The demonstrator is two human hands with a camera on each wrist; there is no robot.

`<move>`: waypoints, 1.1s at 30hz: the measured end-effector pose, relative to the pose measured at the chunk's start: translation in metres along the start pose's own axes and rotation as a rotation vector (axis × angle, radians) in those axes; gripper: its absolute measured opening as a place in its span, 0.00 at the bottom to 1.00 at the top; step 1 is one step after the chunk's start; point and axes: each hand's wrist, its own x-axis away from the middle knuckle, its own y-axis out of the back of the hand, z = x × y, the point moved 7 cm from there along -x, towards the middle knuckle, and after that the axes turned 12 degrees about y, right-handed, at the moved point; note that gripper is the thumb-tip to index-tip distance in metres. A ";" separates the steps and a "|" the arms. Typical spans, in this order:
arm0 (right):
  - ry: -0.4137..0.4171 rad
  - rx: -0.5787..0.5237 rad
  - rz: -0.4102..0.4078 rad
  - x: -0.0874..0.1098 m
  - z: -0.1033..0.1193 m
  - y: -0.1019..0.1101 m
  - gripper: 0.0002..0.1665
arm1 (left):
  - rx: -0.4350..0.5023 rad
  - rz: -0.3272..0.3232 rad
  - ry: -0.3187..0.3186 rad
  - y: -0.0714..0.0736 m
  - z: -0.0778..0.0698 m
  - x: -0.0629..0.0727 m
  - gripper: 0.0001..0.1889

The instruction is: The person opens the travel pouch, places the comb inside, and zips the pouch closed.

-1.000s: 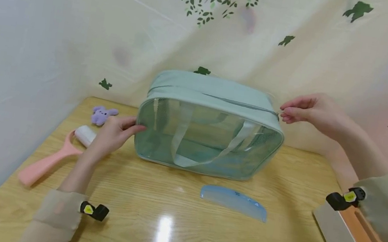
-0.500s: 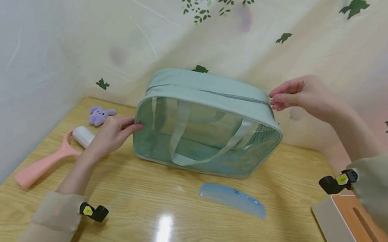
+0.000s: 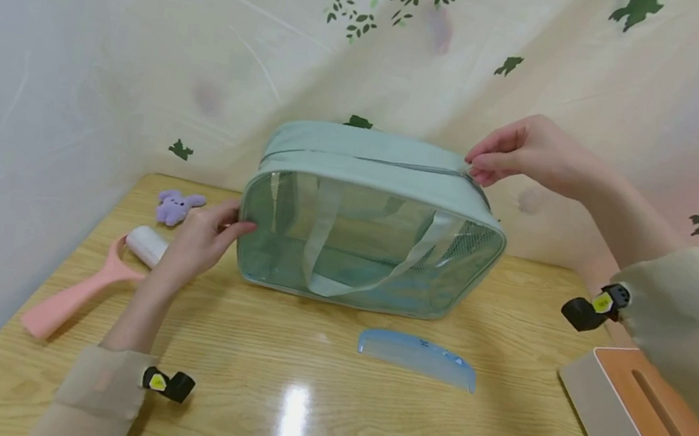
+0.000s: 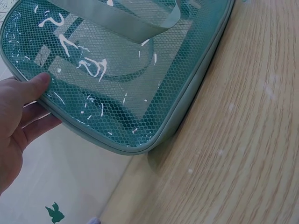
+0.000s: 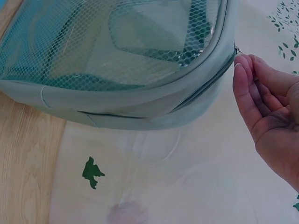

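Note:
A mint-green toiletry bag (image 3: 369, 172) with clear front panel and fabric handle stands upright on the wooden table. My left hand (image 3: 202, 238) grips its left edge. In the left wrist view the thumb (image 4: 39, 86) lies on the front and the fingers go behind. At the top right corner, my right hand (image 3: 533, 154) pinches the zipper pull between thumb and fingertips. Only a bit of that zipper pull (image 5: 237, 50) shows in the right wrist view; the fingers hide the rest. A dark zipper line (image 5: 201, 94) runs round the bag's side.
In front of the bag lies a blue comb (image 3: 417, 358). A pink-handled lint roller (image 3: 77, 295) and a small purple plush toy (image 3: 176, 209) lie at left. A tissue box (image 3: 622, 428) with an orange top stands at right, under the right forearm. Patterned cloth (image 3: 210, 64) hangs behind.
My right hand has moved up and left with the zipper pull, from the bag's right side round onto the top right corner. The left hand keeps its grip on the edge.

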 end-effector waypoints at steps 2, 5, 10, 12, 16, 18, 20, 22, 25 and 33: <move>0.011 -0.007 0.005 -0.003 0.004 -0.001 0.20 | 0.015 -0.019 0.000 0.000 0.000 0.000 0.08; 0.030 -0.008 0.013 -0.009 0.012 -0.002 0.20 | 0.034 -0.057 -0.003 0.002 -0.001 0.000 0.11; 0.046 0.015 0.031 -0.020 0.026 -0.006 0.19 | 0.053 -0.089 -0.019 0.004 -0.004 0.001 0.15; 0.049 0.021 0.039 -0.024 0.032 -0.008 0.18 | 0.059 -0.087 -0.021 0.003 -0.004 0.002 0.16; 0.056 0.035 0.057 -0.031 0.041 -0.012 0.16 | 0.045 -0.084 -0.038 0.002 -0.004 0.002 0.17; 0.058 0.032 0.065 -0.034 0.044 -0.013 0.16 | 0.033 -0.085 -0.054 0.001 -0.005 0.002 0.17; 0.063 0.038 0.075 -0.037 0.049 -0.015 0.17 | 0.025 -0.088 -0.068 0.002 -0.005 0.001 0.16; 0.067 0.037 0.085 -0.041 0.053 -0.017 0.17 | 0.026 -0.086 -0.074 0.002 -0.005 0.002 0.15; 0.066 0.044 0.098 -0.048 0.059 -0.021 0.18 | 0.031 -0.083 -0.075 0.003 -0.005 0.002 0.15; 0.081 0.032 0.104 -0.059 0.073 -0.028 0.16 | 0.050 -0.059 -0.066 0.003 -0.005 0.001 0.15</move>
